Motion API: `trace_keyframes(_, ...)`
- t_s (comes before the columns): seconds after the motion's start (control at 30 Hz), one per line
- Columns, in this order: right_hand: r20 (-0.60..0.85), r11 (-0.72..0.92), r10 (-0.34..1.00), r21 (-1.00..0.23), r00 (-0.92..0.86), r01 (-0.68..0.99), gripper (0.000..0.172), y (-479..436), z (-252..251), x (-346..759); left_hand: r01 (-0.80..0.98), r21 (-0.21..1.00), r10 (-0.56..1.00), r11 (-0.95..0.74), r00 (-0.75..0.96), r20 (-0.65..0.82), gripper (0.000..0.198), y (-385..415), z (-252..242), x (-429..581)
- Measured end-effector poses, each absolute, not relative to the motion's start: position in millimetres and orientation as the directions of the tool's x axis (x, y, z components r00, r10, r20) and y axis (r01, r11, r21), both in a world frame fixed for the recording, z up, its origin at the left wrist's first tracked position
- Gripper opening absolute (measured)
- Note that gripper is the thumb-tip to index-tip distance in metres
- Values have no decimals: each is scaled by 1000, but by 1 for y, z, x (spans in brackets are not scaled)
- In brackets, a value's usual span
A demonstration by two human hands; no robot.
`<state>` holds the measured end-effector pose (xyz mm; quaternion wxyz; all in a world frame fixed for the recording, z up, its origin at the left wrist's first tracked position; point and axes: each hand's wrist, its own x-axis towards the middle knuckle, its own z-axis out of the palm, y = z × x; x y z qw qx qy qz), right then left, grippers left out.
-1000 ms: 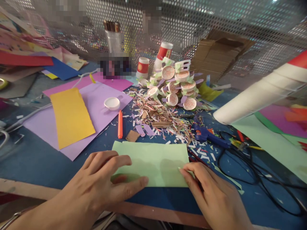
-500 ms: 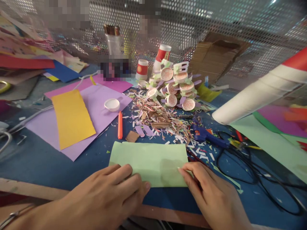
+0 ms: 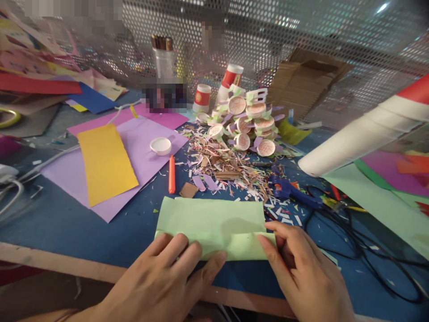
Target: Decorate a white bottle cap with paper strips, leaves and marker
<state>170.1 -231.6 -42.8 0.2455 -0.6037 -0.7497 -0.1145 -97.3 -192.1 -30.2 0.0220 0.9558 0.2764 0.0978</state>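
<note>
A light green sheet of paper (image 3: 211,214) lies at the table's near edge, with a strip along its near side turned up over the rest. My left hand (image 3: 170,268) grips the left part of that fold, fingers curled on top and the thumb along the near edge. At the right end, my right hand (image 3: 301,264) pinches the folded strip between thumb and forefinger. Just beyond the paper lie an orange marker-like stick (image 3: 172,174) and a small brown cardboard square (image 3: 189,190).
A stack of cut paper cups (image 3: 243,120) stands behind paper scraps (image 3: 221,161). A blue glue gun (image 3: 295,192) with a black cord lies right, below a long white tube (image 3: 355,138). Yellow paper (image 3: 107,165) rests on a purple sheet (image 3: 161,129) at left.
The near side of the green paper is now visibly turned up as a strip. My left thumb has slid right along its edge, and the right hand has shifted slightly right.
</note>
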Motion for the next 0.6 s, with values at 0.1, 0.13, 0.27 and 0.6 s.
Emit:
trace_keyframes(0.1,572,219,807,-59,-147,974,28,-238,-42,166,573,68,576,-817,806,136,84,-195,-28,-95)
trace_keyframes(0.13,593,223,789,-39,-157,974,26,-241,-42,163,570,58,572,-820,809,138,84,-196,-28,-95)
trace_keyframes(0.27,616,311,746,14,-253,950,26,-256,-43,150,541,26,537,-841,826,171,72,-196,-31,-95)
trace_keyframes(0.6,463,481,777,0,-427,877,35,-266,-55,143,555,-14,539,-832,813,222,51,-196,-36,-93)
